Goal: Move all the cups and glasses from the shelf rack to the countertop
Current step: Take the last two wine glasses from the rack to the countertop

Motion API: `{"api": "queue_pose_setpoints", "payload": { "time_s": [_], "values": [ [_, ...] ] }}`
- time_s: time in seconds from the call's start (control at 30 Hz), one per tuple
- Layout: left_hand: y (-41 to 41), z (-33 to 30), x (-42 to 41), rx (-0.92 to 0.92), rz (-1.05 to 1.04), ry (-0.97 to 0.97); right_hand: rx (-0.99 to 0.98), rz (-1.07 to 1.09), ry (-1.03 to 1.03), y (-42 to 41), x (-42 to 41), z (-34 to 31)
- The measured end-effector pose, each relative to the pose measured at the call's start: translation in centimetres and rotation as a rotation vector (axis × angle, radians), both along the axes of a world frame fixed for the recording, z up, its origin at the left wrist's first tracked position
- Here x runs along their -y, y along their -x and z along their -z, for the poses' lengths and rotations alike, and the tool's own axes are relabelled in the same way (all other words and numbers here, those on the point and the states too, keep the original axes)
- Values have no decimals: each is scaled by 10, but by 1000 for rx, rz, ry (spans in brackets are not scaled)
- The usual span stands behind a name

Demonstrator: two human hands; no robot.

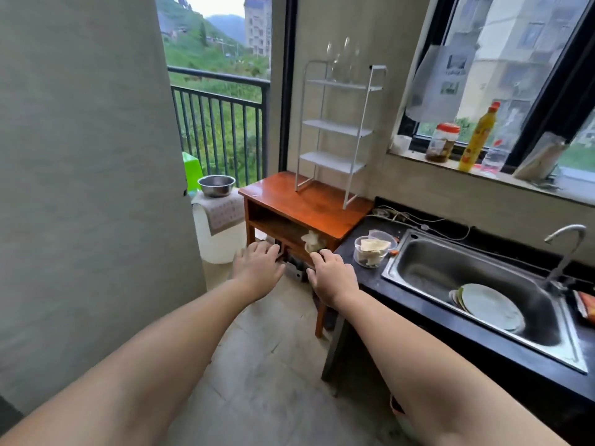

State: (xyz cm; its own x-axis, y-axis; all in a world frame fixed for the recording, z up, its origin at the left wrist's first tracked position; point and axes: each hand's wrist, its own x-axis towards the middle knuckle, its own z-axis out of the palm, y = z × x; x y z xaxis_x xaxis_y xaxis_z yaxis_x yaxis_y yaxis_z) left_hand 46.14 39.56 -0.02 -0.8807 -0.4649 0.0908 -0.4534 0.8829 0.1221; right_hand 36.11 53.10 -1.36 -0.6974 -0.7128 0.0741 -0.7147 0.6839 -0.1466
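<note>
- Both bare arms stretch forward from the bottom of the view, palms down, over a tiled floor.
- The left hand [257, 268] is open, its fingers loosely spread, and it holds nothing.
- The right hand [333, 275] is also open and empty, its fingers gently curved, held in the air in front of the near corner of a small wooden table [306, 201].
- Neither hand touches the rack or the glasses.
- One white wire shelf rack [338, 130] stands on the wooden table against the wall. It has three flat shelves, counted top to bottom.
- Clear stemmed glasses [343, 59] stand on the top shelf. They are blurred and see-through; about three seem to be there, but the exact count cannot be told.
- The two lower shelves look bare.
- One black countertop [363, 284] runs along the right, just beside the table.
- One steel sink [483, 284] is set into the countertop, with one tap [566, 249] behind it and a few stacked plates [489, 305] inside.
- One clear plastic container [372, 251] sits on the countertop left of the sink.
- On the windowsill: one red-lidded jar [442, 141] and one yellow bottle [478, 140].
- One steel bowl [216, 185] rests on a white bucket [219, 239] near the balcony railing.
</note>
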Motion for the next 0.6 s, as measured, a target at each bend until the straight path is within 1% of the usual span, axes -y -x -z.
{"api": "queue_pose_setpoints", "payload": {
  "time_s": [0.13, 0.27, 0.3, 0.4, 0.5, 0.6],
  "values": [
    [50, -26, 79, -44, 16, 62, -59, 23, 38, 47, 83, -24],
    [90, -62, 143, -63, 26, 66, -110, 29, 83, 80, 147, -61],
    [112, -76, 176, -69, 37, 70, -126, 41, 99, 100, 180, -75],
    [136, -93, 206, -82, 40, 93, -152, 40, 138, 118, 206, -96],
    [177, -99, 237, -65, 59, 100, -154, 95, 129, 157, 237, -104],
    [230, -104, 263, -85, 122, 124, -141, 146, 148, 207, 264, -110]
  ]
}}
